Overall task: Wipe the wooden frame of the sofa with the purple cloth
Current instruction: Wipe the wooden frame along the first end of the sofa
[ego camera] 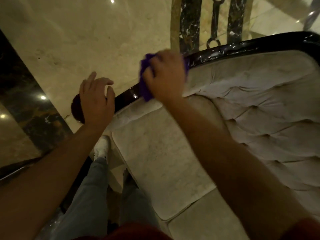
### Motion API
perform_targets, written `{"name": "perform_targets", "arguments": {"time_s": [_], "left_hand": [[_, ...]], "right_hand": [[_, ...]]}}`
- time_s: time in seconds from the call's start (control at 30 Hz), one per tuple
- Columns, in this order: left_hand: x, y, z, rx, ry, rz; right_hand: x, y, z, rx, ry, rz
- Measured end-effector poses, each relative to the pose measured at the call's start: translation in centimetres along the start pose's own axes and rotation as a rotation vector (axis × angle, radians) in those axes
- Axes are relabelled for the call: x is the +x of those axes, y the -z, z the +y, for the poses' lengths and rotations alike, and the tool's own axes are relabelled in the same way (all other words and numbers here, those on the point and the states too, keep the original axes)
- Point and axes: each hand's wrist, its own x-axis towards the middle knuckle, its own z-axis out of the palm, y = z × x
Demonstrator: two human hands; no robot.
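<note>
Mid-wipe: right hand (166, 75) clamped on purple cloth (144, 80), pressed to dark wooden frame (128, 96); left hand (97, 99) open, resting on frame end. Next, probably, sliding along toward the unwiped stretch.

Glossy cream marble floor (83, 35) is reflecting small ceiling lights, a dark veined marble border (29, 104) is running diagonally across it at left, and dark marble inlay strips (190, 23) are showing at top under dim, warm lighting
</note>
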Motion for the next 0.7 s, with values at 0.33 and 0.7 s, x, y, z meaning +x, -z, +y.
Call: {"name": "perform_targets", "arguments": {"time_s": [0.33, 0.7], "left_hand": [[4.0, -2.1, 5.5, -0.180, 0.218, -0.186], [4.9, -5.9, 11.0, 0.143, 0.212, -0.208]], "right_hand": [[4.5, 2.6, 13.4, -0.037, -0.148, -0.033], [6.6, 5.3, 24.0, -0.218, -0.156, -0.078]]}}
